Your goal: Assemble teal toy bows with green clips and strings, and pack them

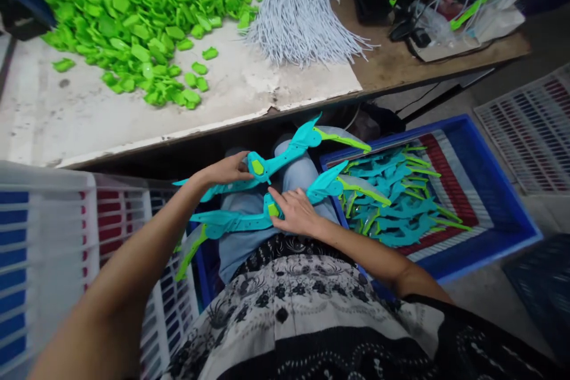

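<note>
Two long teal plastic toy bows with green tips lie across my lap. My left hand [227,170] grips the upper bow [291,147] at its middle, next to a green insert [257,167]. My right hand [296,212] rests on the lower bow [231,221], fingers pressing beside its green centre piece [273,209]. A blue crate [472,190] to my right holds several more teal bows [396,205].
A worn white tabletop [133,113] in front carries a heap of small green plastic parts [133,18] and a bundle of pale blue cords [303,12]. A white slatted crate [66,249] stands at my left, another [529,130] at the far right. Clutter sits at the table's back right.
</note>
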`<move>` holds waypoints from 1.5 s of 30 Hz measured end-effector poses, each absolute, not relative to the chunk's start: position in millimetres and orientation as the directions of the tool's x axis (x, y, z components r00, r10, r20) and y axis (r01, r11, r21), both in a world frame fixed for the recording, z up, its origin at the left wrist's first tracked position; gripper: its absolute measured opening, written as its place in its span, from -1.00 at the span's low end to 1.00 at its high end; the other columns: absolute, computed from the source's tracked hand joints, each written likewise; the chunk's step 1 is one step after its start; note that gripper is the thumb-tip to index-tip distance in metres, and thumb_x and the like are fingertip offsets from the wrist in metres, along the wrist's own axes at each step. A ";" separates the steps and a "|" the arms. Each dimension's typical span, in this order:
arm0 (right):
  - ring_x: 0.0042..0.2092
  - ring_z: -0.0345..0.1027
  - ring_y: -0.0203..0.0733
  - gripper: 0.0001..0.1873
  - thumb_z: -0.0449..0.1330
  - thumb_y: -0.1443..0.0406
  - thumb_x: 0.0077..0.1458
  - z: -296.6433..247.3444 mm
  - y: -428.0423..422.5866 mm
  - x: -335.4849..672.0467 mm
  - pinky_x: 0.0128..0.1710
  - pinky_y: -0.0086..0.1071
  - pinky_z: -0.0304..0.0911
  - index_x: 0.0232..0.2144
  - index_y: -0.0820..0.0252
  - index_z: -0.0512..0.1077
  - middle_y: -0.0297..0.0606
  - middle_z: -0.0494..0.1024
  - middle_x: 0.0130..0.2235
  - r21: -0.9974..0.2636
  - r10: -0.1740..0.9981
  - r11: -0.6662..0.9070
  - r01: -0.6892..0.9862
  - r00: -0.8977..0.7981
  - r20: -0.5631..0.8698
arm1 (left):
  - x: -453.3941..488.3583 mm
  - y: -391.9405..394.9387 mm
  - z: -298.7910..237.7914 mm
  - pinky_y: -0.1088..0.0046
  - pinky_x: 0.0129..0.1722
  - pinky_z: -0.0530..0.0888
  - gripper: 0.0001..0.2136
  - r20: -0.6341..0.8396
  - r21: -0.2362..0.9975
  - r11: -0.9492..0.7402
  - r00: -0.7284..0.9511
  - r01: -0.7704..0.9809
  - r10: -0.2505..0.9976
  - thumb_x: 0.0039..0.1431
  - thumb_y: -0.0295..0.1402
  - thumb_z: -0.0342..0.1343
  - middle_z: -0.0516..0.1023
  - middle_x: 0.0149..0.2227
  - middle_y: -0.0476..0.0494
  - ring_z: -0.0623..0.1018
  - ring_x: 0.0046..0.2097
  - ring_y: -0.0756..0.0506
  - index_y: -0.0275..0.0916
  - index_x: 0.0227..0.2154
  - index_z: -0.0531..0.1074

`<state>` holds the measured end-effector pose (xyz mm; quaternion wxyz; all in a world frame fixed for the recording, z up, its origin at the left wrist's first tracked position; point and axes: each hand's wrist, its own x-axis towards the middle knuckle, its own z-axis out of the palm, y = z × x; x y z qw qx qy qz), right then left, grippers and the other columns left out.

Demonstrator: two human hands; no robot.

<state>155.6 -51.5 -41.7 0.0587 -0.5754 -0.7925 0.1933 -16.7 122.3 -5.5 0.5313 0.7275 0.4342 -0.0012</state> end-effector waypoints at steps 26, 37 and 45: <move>-0.12 0.41 -0.06 -0.79 0.22 0.47 -0.12 70.4 228.4 408.9 -0.04 -0.24 0.23 -0.33 0.46 0.53 -0.01 0.55 -0.25 -0.363 0.888 -0.417 0.833 0.459 0.033 | 14.3 44.2 -53.9 -0.02 0.08 0.23 -0.53 0.080 0.286 -0.413 0.407 0.865 0.910 0.17 -0.34 -0.07 0.16 0.27 -0.16 0.12 0.27 -0.37 -0.12 0.17 0.26; -0.62 0.22 -0.41 -0.73 0.45 0.29 -0.40 56.4 40.2 445.1 -0.63 -0.51 0.11 -0.59 0.31 0.49 -0.33 0.47 -0.65 -0.811 0.867 -0.484 0.329 0.307 -0.393 | 6.4 53.0 -47.4 -0.13 0.10 0.20 -0.54 0.088 0.338 -0.455 0.453 0.824 0.887 0.17 -0.29 -0.03 0.18 0.24 -0.32 0.07 0.27 -0.44 -0.22 0.14 0.28; -0.59 0.29 -0.40 -0.64 0.43 0.13 -0.37 15.4 -110.6 375.8 -0.58 -0.50 0.16 -0.55 0.27 0.47 -0.32 0.52 -0.58 -0.884 0.764 -0.434 -0.176 0.449 -0.464 | 92.7 0.3 10.6 0.11 0.06 0.35 -0.69 -0.140 0.850 -0.196 0.567 0.490 0.812 0.08 -0.16 0.12 0.50 -0.08 -0.23 0.45 0.01 -0.25 -0.19 -0.16 0.46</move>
